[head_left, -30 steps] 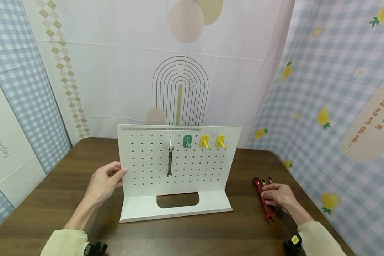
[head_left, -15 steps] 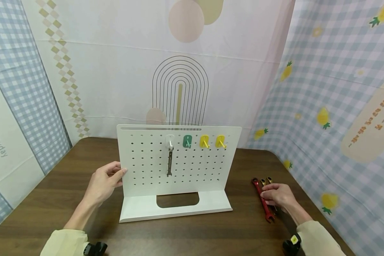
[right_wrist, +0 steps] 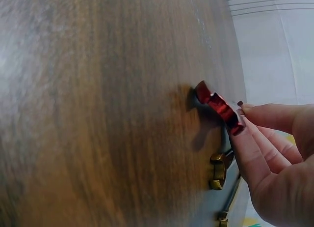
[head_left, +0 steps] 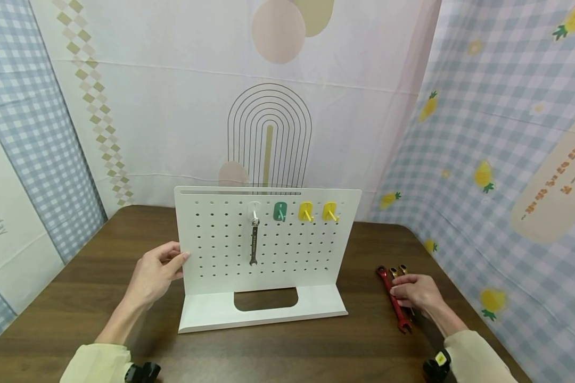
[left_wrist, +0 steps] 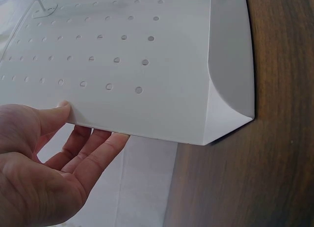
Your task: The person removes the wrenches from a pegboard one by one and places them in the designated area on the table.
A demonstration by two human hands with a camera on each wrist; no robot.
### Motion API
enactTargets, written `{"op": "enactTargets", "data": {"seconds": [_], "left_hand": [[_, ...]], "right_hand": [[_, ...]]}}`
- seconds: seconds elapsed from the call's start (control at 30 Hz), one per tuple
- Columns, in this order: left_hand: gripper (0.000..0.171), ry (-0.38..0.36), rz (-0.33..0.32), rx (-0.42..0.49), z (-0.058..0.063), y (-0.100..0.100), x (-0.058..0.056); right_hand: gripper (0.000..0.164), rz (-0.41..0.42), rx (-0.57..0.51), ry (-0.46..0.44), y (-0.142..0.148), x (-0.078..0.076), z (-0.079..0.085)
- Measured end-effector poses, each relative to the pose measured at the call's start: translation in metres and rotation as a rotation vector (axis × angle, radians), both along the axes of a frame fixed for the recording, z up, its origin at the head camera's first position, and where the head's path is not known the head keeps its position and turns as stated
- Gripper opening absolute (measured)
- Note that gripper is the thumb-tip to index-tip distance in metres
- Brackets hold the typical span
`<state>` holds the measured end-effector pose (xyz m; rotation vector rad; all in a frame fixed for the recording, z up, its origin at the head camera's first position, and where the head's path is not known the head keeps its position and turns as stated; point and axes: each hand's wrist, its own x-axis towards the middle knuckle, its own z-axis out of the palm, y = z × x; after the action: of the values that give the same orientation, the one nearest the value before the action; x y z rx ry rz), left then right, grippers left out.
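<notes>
My left hand (head_left: pixel 154 274) pinches the left edge of a white pegboard (head_left: pixel 220 250), its thumb on the front face and fingers behind, as the left wrist view shows. At the right, my right hand (head_left: pixel 419 292) holds a red wrench (head_left: pixel 395 306) between thumb and fingers, tilted close over the table. Two gold-coloured wrenches (right_wrist: pixel 218 172) lie right beside it, partly hidden by that hand in the head view. A dark silver wrench (head_left: pixel 254 243) hangs from the white hook (head_left: pixel 254 208) on the board.
A green hook (head_left: pixel 280 211) and two yellow hooks (head_left: pixel 306 211) sit in a row along the board's upper part, bearing nothing. The board's base stands on a brown wooden table (head_left: pixel 287 351). Patterned cloths (head_left: pixel 172 117) enclose the back and sides.
The red wrench's upper end has shifted slightly left in my right hand. My left hand and the pegboard stay as they were.
</notes>
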<state>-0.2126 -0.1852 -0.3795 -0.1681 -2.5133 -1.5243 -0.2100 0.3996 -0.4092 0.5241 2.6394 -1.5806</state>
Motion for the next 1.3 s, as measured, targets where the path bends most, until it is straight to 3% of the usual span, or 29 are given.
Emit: {"op": "enactTargets", "data": {"seconds": [0.4, 0.8, 1.3], "left_hand": [[0.020, -0.009, 0.001, -0.001, 0.001, 0.000, 0.000], [0.021, -0.008, 0.000, -0.010, 0.001, 0.000, 0.001], [0.020, 0.004, -0.003, -0.009, 0.001, 0.000, 0.001]], "right_hand": [[0.038, 0.013, 0.009, 0.001, 0.003, 0.003, 0.003], [0.043, 0.006, -0.090, 0.019, 0.004, 0.003, 0.018], [0.043, 0.134, -0.124, 0.064, -0.021, 0.007, 0.032]]}}
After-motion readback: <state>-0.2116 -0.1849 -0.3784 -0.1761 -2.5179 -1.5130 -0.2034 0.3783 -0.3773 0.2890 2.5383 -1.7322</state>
